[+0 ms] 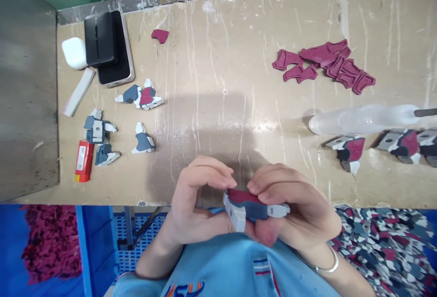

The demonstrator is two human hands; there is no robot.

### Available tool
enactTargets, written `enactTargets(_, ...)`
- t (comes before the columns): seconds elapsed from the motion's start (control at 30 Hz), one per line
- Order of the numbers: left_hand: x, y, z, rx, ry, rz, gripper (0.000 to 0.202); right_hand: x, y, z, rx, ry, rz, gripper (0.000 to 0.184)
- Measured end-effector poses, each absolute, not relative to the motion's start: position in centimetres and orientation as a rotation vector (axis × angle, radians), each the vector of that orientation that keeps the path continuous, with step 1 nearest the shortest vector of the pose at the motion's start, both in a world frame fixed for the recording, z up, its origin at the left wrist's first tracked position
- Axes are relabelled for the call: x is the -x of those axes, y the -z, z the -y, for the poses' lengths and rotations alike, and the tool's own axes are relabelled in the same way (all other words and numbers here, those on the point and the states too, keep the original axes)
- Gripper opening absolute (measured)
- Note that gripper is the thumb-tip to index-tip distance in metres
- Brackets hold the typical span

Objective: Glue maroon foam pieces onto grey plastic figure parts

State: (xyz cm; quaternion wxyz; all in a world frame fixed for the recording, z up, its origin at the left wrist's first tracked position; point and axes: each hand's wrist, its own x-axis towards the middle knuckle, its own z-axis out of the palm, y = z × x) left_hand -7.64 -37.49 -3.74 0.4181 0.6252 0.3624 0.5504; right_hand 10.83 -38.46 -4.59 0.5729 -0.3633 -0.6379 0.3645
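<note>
Both my hands meet at the near edge of the worktable (239, 105), holding one small shoe-upper piece (254, 206) made of grey, white and maroon patches. My left hand (196, 201) supports its left end, with the fingers curled over the top. On the right, my right hand (293, 208) pinches the maroon patch onto the piece with fingertips and thumb. A loose pile of maroon cut pieces (327, 65) lies at the far right of the table.
Finished grey-white-maroon pieces (141, 96) lie at left and others (403, 144) at right. A phone with a black case (109, 46), a white case (73, 52), a red lighter (83, 160) and a clear plastic bottle (362, 119) are on the table. A bin of pieces (385, 247) is below right.
</note>
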Motion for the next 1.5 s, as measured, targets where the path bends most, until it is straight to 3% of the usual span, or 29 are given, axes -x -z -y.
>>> enactTargets(0.1,7.8,3.1,37.4,-1.616,-1.36,-0.89,0.037,-10.8,4.8,38.5,0.852,-0.89,1.495,0.017)
enactTargets(0.23,8.2,2.8,37.6,-1.571,-1.34,-0.922,0.042,-10.5,5.2,38.5,0.866,-0.885,1.487,0.026)
enactTargets(0.47,6.6,3.4,36.7,-1.58,-1.284,-0.911,0.047,-11.7,5.5,38.5,0.916,-0.673,1.616,0.019)
enactTargets(0.87,0.9,6.7,40.0,-1.268,-1.181,-1.011,0.042,-15.9,6.3,41.4,1.159,-0.454,1.591,0.011)
enactTargets(0.97,1.6,5.5,38.7,-1.518,-1.085,-1.055,0.028,-16.3,6.3,41.0,1.187,-0.39,1.562,0.012)
enactTargets(1.1,5.1,3.0,33.9,-2.184,-0.857,-1.065,0.055,-19.7,6.5,40.5,1.285,-0.142,1.597,0.01)
enactTargets(1.23,8.4,1.9,25.0,-2.457,-0.791,-1.146,0.045,-23.9,7.1,40.5,1.395,0.119,1.686,0.005)
enactTargets(1.5,0.2,4.0,4.7,-2.427,-0.574,-1.316,0.068,-25.5,7.2,41.2,1.503,0.137,1.523,0.021)
